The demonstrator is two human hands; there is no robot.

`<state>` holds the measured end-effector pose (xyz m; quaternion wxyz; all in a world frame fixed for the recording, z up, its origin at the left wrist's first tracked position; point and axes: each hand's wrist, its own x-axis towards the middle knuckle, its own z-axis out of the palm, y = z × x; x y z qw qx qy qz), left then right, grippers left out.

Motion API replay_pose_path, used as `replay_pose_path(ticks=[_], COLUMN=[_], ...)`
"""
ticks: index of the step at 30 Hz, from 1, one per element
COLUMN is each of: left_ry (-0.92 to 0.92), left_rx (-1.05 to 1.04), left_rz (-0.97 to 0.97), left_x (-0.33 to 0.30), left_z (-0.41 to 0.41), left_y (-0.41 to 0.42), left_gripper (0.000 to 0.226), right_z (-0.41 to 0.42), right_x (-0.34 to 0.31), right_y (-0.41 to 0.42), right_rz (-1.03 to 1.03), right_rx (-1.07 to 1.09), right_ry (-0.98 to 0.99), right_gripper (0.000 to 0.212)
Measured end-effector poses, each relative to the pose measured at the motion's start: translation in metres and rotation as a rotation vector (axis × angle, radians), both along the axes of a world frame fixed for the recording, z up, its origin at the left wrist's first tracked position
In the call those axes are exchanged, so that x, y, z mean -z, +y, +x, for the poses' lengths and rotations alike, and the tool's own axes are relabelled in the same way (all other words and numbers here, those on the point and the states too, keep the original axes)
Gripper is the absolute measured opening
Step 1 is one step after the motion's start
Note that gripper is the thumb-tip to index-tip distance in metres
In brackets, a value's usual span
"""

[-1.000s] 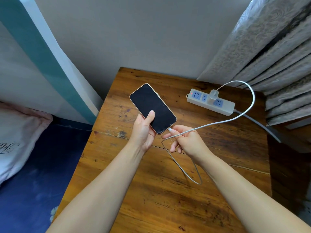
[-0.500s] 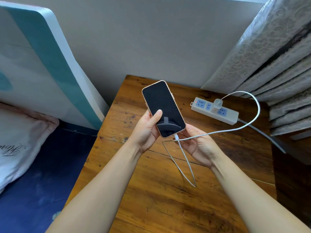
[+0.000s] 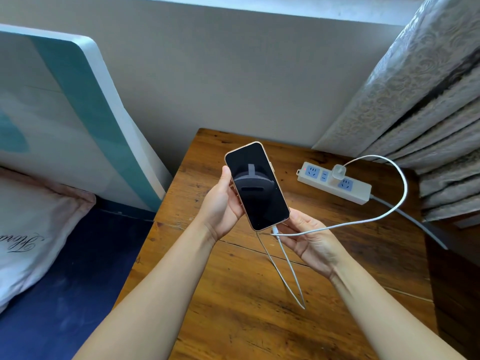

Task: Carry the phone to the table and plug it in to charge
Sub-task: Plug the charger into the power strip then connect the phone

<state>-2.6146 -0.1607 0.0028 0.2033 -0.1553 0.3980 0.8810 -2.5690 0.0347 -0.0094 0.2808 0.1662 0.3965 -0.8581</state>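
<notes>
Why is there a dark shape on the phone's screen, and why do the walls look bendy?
Head view: the black, gold-edged phone has a glossy dark screen that mirrors a dark rounded shape with a strap, apparently headgear above it; the wide-angle lens bows the white-and-teal headboard and the wall's edges; everything looks sharp, in soft daylight.

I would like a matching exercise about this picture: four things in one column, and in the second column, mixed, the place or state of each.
Things:
1. phone
2. cable plug
3. white charger
4. pillow

Places or states:
A. seated in the power strip on the table
B. at the far left, on the bed
C. held above the table in the left hand, screen dark
D. at the phone's bottom edge, by the right hand

Pairs: 1-C, 2-D, 3-A, 4-B
</notes>
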Motion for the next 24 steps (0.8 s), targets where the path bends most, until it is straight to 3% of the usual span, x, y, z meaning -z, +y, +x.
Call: replay_pose_path(ticks=[10,24], left_ry=[-0.069,0.037], left_rx=[0.004,0.008], left_rz=[-0.071,-0.126], left_x=[0.008,0.007], left_z=[-0.005,0.0], left_y=[-0.016,-0.037], left_gripper=[0.036,0.041], right_z=[-0.003,-0.005], right_x=[0.006,0.001], right_y=[0.009,-0.005], right_rz=[0.067,0.052], right_rx=[-0.059,-0.2], right_ry=[-0.019,0.027], right_gripper=[0.032,0.034])
